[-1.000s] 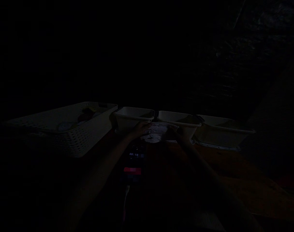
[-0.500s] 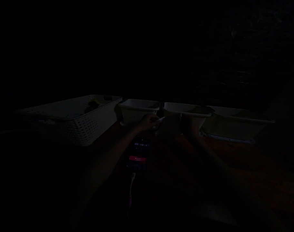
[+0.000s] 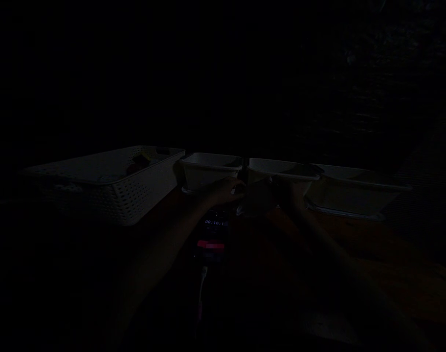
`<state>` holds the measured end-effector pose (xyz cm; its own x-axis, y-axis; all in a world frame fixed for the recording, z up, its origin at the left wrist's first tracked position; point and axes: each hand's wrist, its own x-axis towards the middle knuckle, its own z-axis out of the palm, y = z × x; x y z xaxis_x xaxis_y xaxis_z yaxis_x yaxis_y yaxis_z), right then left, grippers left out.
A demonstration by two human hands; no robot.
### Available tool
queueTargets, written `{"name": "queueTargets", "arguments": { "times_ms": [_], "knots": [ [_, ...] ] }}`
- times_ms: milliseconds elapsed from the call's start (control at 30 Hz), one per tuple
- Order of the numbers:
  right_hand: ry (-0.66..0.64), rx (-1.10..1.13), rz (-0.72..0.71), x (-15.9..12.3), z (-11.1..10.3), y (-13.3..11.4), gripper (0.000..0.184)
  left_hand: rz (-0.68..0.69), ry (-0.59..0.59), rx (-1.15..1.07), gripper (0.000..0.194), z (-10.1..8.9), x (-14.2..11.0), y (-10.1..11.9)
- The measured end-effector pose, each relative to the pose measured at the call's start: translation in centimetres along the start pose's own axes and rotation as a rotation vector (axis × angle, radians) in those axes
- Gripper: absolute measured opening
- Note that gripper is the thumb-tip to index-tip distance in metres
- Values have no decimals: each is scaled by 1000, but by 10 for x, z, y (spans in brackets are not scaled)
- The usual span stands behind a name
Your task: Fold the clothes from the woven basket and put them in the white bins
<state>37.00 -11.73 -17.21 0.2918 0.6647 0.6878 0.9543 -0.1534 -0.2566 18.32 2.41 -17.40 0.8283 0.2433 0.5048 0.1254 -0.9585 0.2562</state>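
Note:
The view is very dark. My left hand [image 3: 230, 188] is in front of the gap between two pale tubs, fingers bent in a pinch. My right hand [image 3: 286, 191] is in front of the middle tub [image 3: 254, 166], its fingers curled. Between both hands hangs a dim, flat, sheet-like thing [image 3: 258, 196], whose kind I cannot make out. Both hands appear to grip its edges. Just below my left hand lies a phone [image 3: 211, 234] with a lit timer and a red bar on its screen.
A pale perforated basket [image 3: 135, 200] at left holds a yellow thing [image 3: 142, 159] and other dim items. Another tub [image 3: 193, 173] stands beside it, and one more tub [image 3: 355, 195] at right. A white cable [image 3: 201, 283] runs from the phone across the dark wooden table [image 3: 355, 239].
My left hand's fingers have shifted slightly right and down, and the small white edge at their tips no longer shows. The whole view has shifted slightly.

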Motion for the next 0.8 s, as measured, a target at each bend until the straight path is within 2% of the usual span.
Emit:
{"name": "queueTargets", "arguments": {
  "times_ms": [100, 200, 300, 433, 533, 600, 667, 733, 800],
  "knots": [
    [-84, -82, -64, -3, 2, -11, 36, 156, 39, -61, 44, 1, 3, 7],
    [-136, -78, -72, -7, 3, -20, 36, 188, 28, -41, 30, 3, 6, 7],
    [-92, 70, -42, -8, 0, -25, 38, 118, 62, -56, 31, 4, 6, 3],
    [11, 487, -76, -9, 0, -29, 50, 43, 249, -234, 32, 9, 9, -2],
    [-27, 697, -15, -10, 9, -27, 60, 10, 376, -363, 30, 15, 14, -8],
    [-100, 747, 19, -11, 19, -23, 60, -74, 412, -374, 25, 17, 17, -13],
    [-176, 731, 28, -12, 26, -19, 51, -145, 417, -363, 21, 19, 19, -18],
    [-199, 683, 35, -12, 30, -15, 48, -134, 409, -369, 21, 20, 20, -23],
    [-165, 640, 58, -11, 31, -13, 50, -94, 398, -387, 21, 21, 21, -27]
  ]
}}
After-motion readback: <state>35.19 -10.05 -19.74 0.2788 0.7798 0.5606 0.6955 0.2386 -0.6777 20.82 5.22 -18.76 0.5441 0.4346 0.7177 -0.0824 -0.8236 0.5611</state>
